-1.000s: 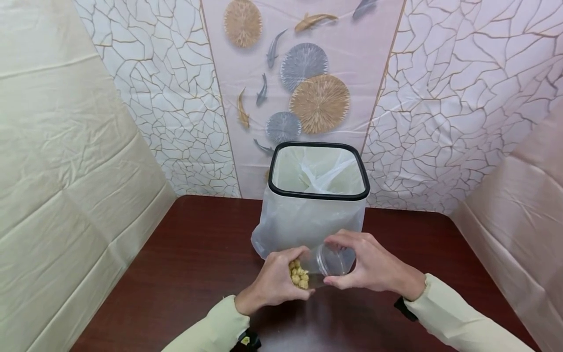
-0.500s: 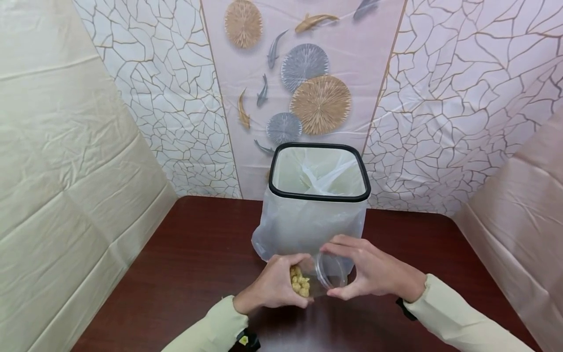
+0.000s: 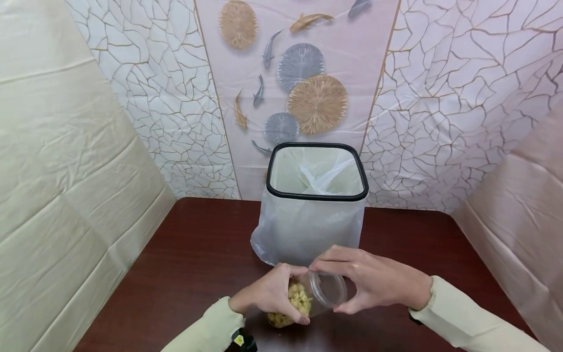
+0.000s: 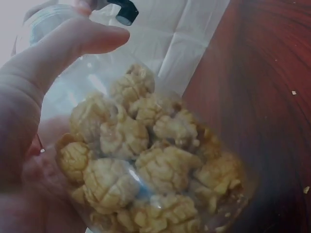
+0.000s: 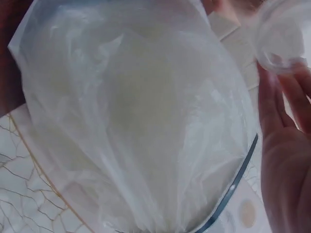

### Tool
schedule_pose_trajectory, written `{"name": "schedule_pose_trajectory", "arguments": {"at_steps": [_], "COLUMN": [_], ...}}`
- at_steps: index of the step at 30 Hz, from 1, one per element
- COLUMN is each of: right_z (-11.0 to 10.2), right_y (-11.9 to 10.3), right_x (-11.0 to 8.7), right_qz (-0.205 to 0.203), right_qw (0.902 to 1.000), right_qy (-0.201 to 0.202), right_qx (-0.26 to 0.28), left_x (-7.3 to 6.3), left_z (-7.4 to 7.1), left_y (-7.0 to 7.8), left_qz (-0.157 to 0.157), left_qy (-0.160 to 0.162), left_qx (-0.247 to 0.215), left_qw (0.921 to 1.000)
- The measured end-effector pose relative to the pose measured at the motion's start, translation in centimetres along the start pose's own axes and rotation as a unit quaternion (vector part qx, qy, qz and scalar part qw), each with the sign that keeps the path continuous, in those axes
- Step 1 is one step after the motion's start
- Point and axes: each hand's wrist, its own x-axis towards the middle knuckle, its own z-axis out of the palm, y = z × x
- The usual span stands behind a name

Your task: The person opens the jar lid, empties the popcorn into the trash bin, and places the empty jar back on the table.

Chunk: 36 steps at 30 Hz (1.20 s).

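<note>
Fingers and thumb of the left hand [image 3: 278, 292] are curled round the body of a clear jar [image 3: 313, 307]; those of the right hand [image 3: 369, 279] grip its clear lid [image 3: 331, 290] at the rim. Whether the lid is fully seated cannot be determined. The jar lies tilted between both hands, lid end higher and toward the right; knobbly yellow pieces [image 3: 300, 297] fill its lower end. Just beyond stands a bin with a black rim [image 3: 316, 197] and translucent liner [image 3: 303, 230], on a dark red-brown table [image 3: 202, 254]. Small pale crumbs [image 4: 293, 92] lie on the tabletop.
</note>
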Motion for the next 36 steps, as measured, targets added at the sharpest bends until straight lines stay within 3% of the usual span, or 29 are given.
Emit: {"name": "schedule_pose_trajectory", "arguments": {"at_steps": [5,8,14,18,24,36], "right_z": [-0.3,-0.5,-0.9,-0.7,0.1,-0.7], "right_y": [0.3,0.5,0.9,0.9,1.1,1.7], "right_x": [-0.3,-0.5,-0.5,-0.4,-0.5,-0.4], "right_qz": [0.032,0.080,0.225,0.271,0.280,0.223], "right_qw": [0.9993,0.9966,0.9742,0.9621,0.9584,0.9732], "right_qy": [-0.021,-0.018,0.005,-0.004,-0.001,-0.007], "right_qx": [-0.004,-0.002,0.021,0.030,0.058,0.057], "left_x": [0.2,0.4,0.8,1.0,1.2,1.5], "left_z": [-0.1,-0.1,0.0,0.2,0.4,0.0], "left_y": [0.1,0.3,0.7,0.8,0.8,1.3], "left_qz": [-0.017,-0.031,-0.038,-0.050,-0.057,-0.054], "left_qy": [0.040,0.058,0.102,0.136,0.164,0.169], "left_qx": [0.016,0.027,0.095,0.137,0.149,0.139], "left_qw": [0.9989,0.9974,0.9895,0.9799,0.9735,0.9743]}}
